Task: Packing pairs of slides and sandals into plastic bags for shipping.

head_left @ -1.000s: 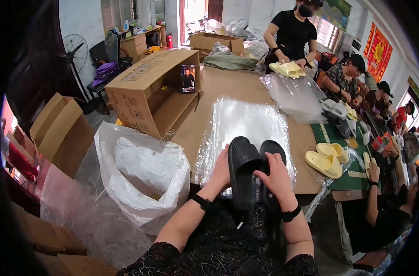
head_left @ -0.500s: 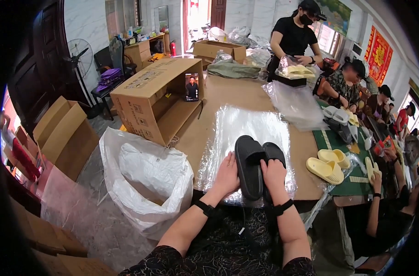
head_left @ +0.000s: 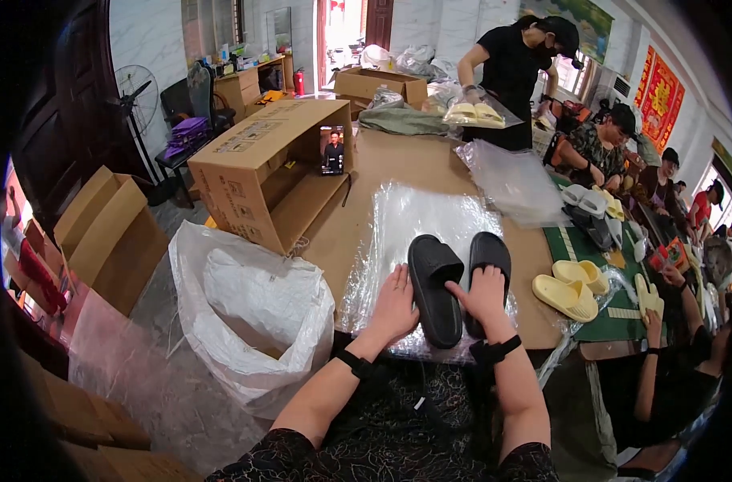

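Observation:
A pair of black slide slippers lies sole down on a stack of clear plastic bags (head_left: 398, 210) at the table's near edge. My left hand (head_left: 395, 305) rests flat along the outer side of the left slipper (head_left: 437, 309), fingers stretched out and touching its edge. Over the strap of the right slipper (head_left: 490, 247) lies my right hand (head_left: 486, 299), its fingers straight and its thumb spread toward the left slipper. That hand covers most of the strap. A gap separates the two slippers.
An open cardboard box (head_left: 261, 173) on its side holds up a phone (head_left: 332, 150). Left of me stands a white woven sack (head_left: 302, 321). Yellow slippers (head_left: 565, 297) sit on a green mat (head_left: 615, 329). Across the table a person (head_left: 515, 76) handles bagged slippers (head_left: 478, 115); several others work at right.
The right slipper has shifted right, away from the left one, under my right hand. My right thumb has spread out. Across the table, the person has moved the bagged slippers leftward.

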The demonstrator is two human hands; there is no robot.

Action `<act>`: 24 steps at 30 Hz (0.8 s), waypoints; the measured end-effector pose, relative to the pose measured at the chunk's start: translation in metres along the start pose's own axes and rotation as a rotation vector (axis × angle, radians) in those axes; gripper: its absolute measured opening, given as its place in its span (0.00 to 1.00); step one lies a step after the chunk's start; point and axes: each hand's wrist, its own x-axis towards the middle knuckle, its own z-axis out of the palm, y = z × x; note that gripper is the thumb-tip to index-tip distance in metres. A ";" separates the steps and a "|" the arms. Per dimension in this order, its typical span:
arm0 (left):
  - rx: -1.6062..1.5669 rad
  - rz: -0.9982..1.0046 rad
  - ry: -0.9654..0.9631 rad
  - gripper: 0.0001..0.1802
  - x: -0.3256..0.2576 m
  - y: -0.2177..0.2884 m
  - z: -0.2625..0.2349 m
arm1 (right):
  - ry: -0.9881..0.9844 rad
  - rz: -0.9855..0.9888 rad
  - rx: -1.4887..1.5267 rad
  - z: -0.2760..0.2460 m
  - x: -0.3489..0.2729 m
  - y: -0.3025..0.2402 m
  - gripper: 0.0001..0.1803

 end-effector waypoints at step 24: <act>0.054 -0.050 -0.342 0.52 0.018 -0.003 -0.023 | 0.125 0.356 0.240 -0.023 -0.092 0.035 0.21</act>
